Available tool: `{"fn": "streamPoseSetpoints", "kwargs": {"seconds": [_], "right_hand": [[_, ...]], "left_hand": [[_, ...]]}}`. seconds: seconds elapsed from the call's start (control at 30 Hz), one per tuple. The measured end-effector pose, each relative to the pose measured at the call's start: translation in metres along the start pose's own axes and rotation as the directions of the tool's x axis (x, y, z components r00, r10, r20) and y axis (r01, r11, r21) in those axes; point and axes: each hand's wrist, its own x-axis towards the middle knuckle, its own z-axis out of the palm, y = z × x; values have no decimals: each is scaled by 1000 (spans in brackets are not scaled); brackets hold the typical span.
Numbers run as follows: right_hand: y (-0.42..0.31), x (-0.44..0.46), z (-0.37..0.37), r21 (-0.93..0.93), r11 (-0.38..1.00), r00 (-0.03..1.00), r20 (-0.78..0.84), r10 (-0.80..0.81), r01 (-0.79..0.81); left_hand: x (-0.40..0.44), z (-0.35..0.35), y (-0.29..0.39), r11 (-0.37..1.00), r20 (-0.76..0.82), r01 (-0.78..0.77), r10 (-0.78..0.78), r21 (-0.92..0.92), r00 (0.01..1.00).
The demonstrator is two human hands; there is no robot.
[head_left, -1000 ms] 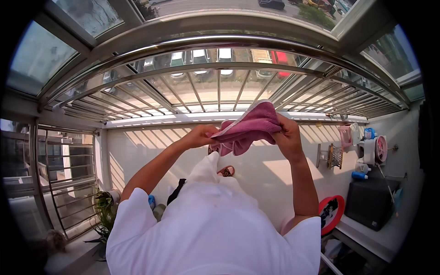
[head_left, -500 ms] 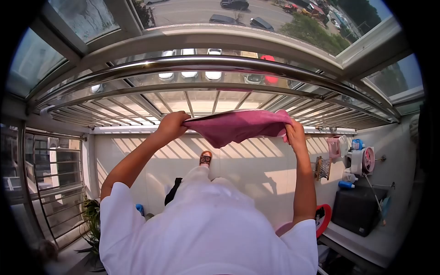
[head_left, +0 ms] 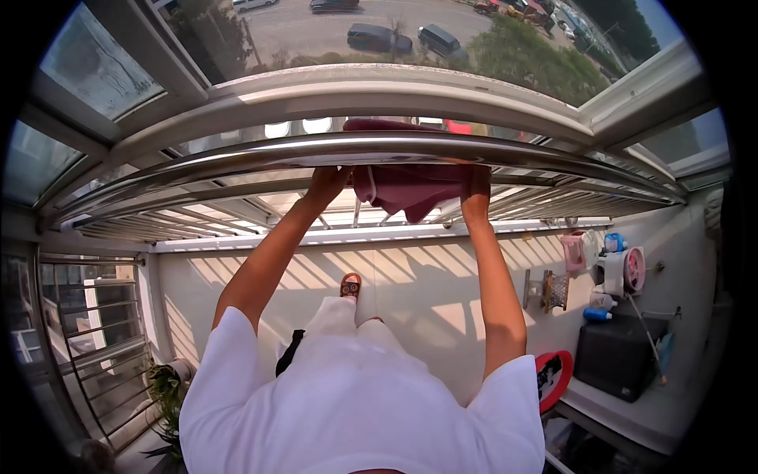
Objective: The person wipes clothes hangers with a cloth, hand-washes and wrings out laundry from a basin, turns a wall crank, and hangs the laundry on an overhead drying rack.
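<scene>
Spanning the space between the hands: cloth (head_left: 414, 186), its upper part masked by the rail (head_left: 403, 147). Left hand (head_left: 325, 187) at the left edge, fingers bent, tips partly behind the rail; cannot tell whether they pinch. Right hand (head_left: 475, 191) gripping the right end, fingers partly masked too. Long axis side to side, roughly along the rail; lower edge droops toward the floor (head_left: 418, 292) in uneven points. Cloth purplish pink, matte, soft, creased, pale trim near left edge. Rail round, glossy metal; floor pale, smooth, striped with shadow.
</scene>
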Motion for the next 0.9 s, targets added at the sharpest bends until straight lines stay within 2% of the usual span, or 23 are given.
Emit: {"fn": "streamPoseSetpoints", "kwargs": {"seconds": [0.03, 0.07, 0.17, 0.27, 0.3, 0.33, 0.4, 0.47, 0.53, 0.6, 0.63, 0.73, 0.77, 0.87, 0.9], "right_hand": [[14, 9, 12, -133, 991, 1000, 14, -20, 22], [23, 12, 21, -263, 964, 999, 34, -37, 45], [14, 31, 22, -261, 962, 971, 198, 133, -79], [29, 28, 31, -313, 942, 957, 214, 197, -123], [30, 26, 30, -355, 917, 936, 223, 271, -181], [32, 19, 27, -219, 958, 951, 202, 232, -187], [26, 14, 18, -304, 924, 919, 242, 312, -233], [11, 5, 11, -287, 933, 975, -11, 223, -217], [3, -7, 0, -220, 951, 963, -208, 172, -217], [-3, -17, -10, -92, 972, 927, -330, 177, -218], [-4, -17, -10, 1, 957, 899, -343, 272, -289], [-2, -16, -2, 280, 839, 774, -331, 540, -466], [-1, -15, -2, 311, 825, 754, -343, 560, -472], [0, -16, 1, 399, 767, 685, -359, 634, -502], [0, -18, 2, 427, 738, 655, -354, 668, -522]], "left_hand": [[17, 4, 1, 955, -39, -206, 219, 213, 975], [23, 7, 3, 826, -28, -379, 429, 416, 903], [19, 7, -1, 742, 180, -454, 424, 494, 888], [20, 2, 0, 633, 367, -541, 398, 554, 841], [19, 2, 4, 895, 317, -255, 138, 366, 938], [14, -1, 9, 861, 260, -221, 108, 457, 959], [-1, -7, 39, 886, 44, 143, -181, 442, 982], [-30, -18, 53, 968, 39, 85, -96, 234, 995], [-66, -10, 68, 952, -20, 260, -267, -163, 963], [-101, 14, 65, 838, 40, 480, -488, -260, 872], [-110, 26, 59, 802, 44, 537, -546, -263, 837], [-100, 58, 42, 777, -40, 568, -599, -270, 800], [-94, 63, 34, 772, -40, 550, -590, -319, 806], [-93, 76, 39, 800, -170, 516, -579, -304, 798], [-93, 76, 49, 802, -220, 548, -594, -238, 774]]}}
